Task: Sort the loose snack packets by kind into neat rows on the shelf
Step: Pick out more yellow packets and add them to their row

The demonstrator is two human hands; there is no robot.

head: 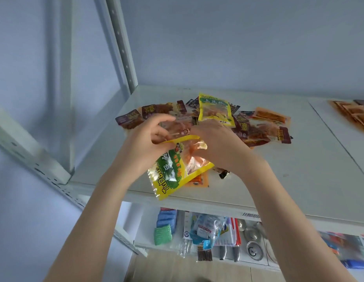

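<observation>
Yellow, glossy plastic packet (178, 171), pinched at its top edge by the left hand (148, 145), hangs above the white shelf (299, 169) front; the right hand (216, 144), blurred beside it, grasp unclear, covers heaped brown sachets (260, 130).

One view only: head-worn camera, looking forward and down onto white shelf (299, 159). Sitting close, print on yellow packet (173, 171) reading clearly. Left hand (148, 143) and right hand (215, 143) reaching in from bottom edge, meeting near centre. Wide lens bending shelf post (121, 47) (left side leaning hard). Lower shelf (145, 233) peeking in beneath front edge.
</observation>
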